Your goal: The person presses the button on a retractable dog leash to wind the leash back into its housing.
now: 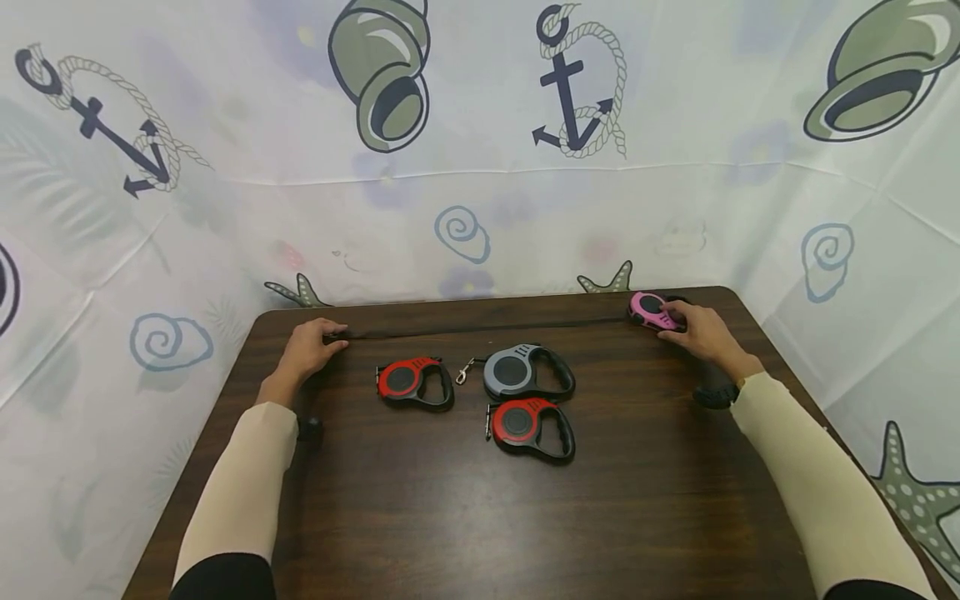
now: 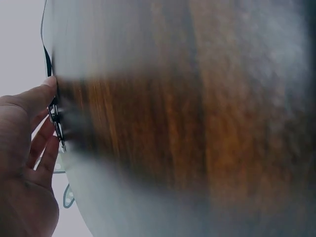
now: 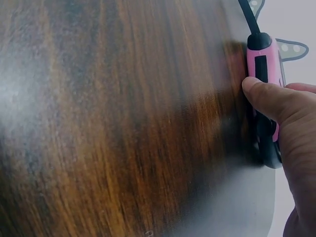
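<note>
A pink and black retractable dog leash (image 1: 649, 309) lies near the table's far right corner. My right hand (image 1: 705, 333) grips its handle end, with the thumb (image 3: 261, 91) along the casing in the right wrist view. From the casing a black strap (image 1: 480, 328) stretches along the far edge toward the left. At its other end my left hand (image 1: 307, 346) pinches the strap by thumb and fingers. The left wrist view shows a metal clip (image 2: 58, 123) at that end, partly hidden by the thumb.
Three more retractable leashes lie mid-table: a red one (image 1: 400, 380) on the left, a grey one (image 1: 512, 372) with its clip (image 1: 462, 374) pointing left, and a second red one (image 1: 517, 423) just in front of it. A patterned curtain (image 1: 510, 233) stands behind the brown table (image 1: 450, 525).
</note>
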Tool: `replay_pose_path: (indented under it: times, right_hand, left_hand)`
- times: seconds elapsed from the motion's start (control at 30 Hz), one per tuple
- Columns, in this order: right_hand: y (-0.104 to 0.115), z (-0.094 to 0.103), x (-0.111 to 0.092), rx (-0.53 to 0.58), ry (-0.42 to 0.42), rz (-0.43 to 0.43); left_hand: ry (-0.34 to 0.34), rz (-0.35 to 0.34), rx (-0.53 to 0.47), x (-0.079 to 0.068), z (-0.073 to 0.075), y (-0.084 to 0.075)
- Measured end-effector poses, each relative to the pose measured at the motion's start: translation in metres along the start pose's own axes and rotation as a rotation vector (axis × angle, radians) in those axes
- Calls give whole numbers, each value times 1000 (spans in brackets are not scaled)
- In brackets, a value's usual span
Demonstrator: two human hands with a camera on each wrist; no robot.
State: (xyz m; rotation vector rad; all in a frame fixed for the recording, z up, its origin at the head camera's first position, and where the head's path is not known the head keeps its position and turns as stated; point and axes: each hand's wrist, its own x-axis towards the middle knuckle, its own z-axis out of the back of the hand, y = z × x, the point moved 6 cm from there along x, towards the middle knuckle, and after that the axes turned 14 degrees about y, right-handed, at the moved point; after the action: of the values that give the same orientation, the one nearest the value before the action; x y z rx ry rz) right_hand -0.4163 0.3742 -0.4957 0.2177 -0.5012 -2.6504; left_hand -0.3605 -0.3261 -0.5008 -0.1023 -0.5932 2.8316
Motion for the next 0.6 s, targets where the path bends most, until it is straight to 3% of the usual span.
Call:
replay_pose_path:
  times: [0.6]
  right_hand:
    - [2, 0, -3, -19, -18, 11]
  left_hand:
    - [39, 16, -19, -4, 3, 8]
